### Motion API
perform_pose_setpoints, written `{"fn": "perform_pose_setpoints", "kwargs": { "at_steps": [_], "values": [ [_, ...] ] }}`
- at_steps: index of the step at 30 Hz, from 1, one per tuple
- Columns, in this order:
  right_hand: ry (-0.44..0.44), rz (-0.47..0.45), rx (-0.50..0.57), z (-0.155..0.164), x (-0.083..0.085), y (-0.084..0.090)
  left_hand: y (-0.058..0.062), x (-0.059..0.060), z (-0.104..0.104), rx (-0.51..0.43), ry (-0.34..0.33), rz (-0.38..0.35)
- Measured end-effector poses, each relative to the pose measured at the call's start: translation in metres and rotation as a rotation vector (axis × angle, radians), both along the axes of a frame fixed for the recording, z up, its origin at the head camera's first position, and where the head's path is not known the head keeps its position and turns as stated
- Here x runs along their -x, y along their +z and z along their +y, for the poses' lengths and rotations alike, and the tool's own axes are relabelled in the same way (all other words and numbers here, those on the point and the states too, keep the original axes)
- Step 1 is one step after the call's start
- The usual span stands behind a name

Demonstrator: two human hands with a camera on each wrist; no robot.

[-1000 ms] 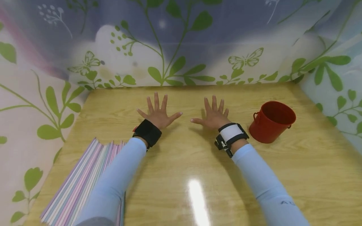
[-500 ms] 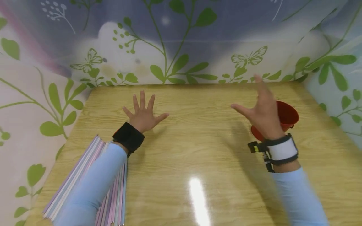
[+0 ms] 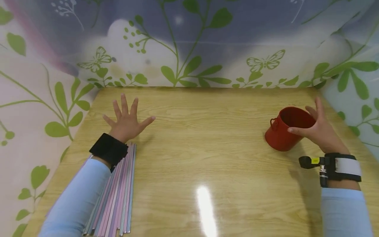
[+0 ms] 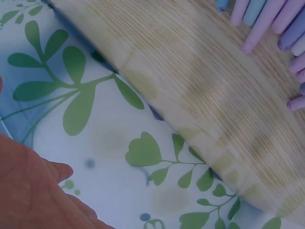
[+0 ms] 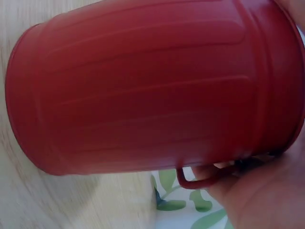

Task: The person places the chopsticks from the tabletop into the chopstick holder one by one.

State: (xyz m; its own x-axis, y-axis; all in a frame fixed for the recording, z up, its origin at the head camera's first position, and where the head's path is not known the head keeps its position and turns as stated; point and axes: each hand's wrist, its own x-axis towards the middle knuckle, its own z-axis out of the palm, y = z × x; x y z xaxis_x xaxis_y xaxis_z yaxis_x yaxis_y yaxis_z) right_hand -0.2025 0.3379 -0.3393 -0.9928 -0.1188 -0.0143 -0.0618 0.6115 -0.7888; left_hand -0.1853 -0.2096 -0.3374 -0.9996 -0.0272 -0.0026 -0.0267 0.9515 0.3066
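- Right hand (image 3: 321,133) wraps the upper part of the red bucket (image 3: 284,130): the thumb lies across the near side below the rim and the fingers curl round the far side, so this grip is grasping the bucket.
- Red bucket stands on the right side of the desk (image 3: 207,148), mouth up and leaning a little toward the middle; one small side handle shows on its left. The right wrist view shows ribbed red metal filling the frame, with another small handle (image 5: 202,176) just by the palm.
- Left hand (image 3: 125,120) lies flat on the desk with fingers spread, holding nothing, a released grip. Its wrist rests at the far end of the straws (image 3: 116,194).
- Straws are pastel, pink, purple and blue, lying side by side in a neat row along the left edge of the desk, well apart from the bucket. Their tips (image 4: 267,19) show at the top of the left wrist view.
- To handle the bucket well, I judge that the hold should sit firm below the rim, with thumb and fingers opposite each other, so the smooth metal cannot slip or tip.
- Keeping the mouth unblocked and the base flat on the desk looks wise; a one-sided squeeze near the rim could rock it.
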Motion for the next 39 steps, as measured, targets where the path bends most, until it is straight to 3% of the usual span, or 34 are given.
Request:
{"fn": "perform_pose_setpoints", "kwargs": {
  "at_steps": [4,8,16,25,30,34,39],
  "values": [
    [-0.009,0.036,-0.075,0.012,0.01,-0.016,0.001,0.0,0.001,-0.011,-0.002,0.003],
    [0.004,0.054,-0.078,0.02,0.018,-0.036,0.001,-0.001,-0.001,-0.015,-0.002,0.002],
    [0.006,0.044,0.002,-0.012,-0.003,-0.026,-0.006,-0.012,-0.012,-0.003,-0.014,-0.023],
    [-0.028,0.049,0.053,-0.017,-0.013,-0.028,-0.017,-0.041,-0.02,0.037,-0.054,-0.175],
    [-0.023,0.053,0.109,-0.014,-0.011,-0.035,-0.022,-0.049,-0.021,0.074,-0.066,-0.114],
    [-0.029,0.052,0.119,-0.014,-0.01,-0.036,-0.03,-0.057,-0.018,0.156,-0.077,-0.054],
    [-0.027,0.046,0.101,-0.018,-0.012,-0.032,-0.036,-0.059,-0.011,0.217,-0.045,-0.046]
  ]
}}
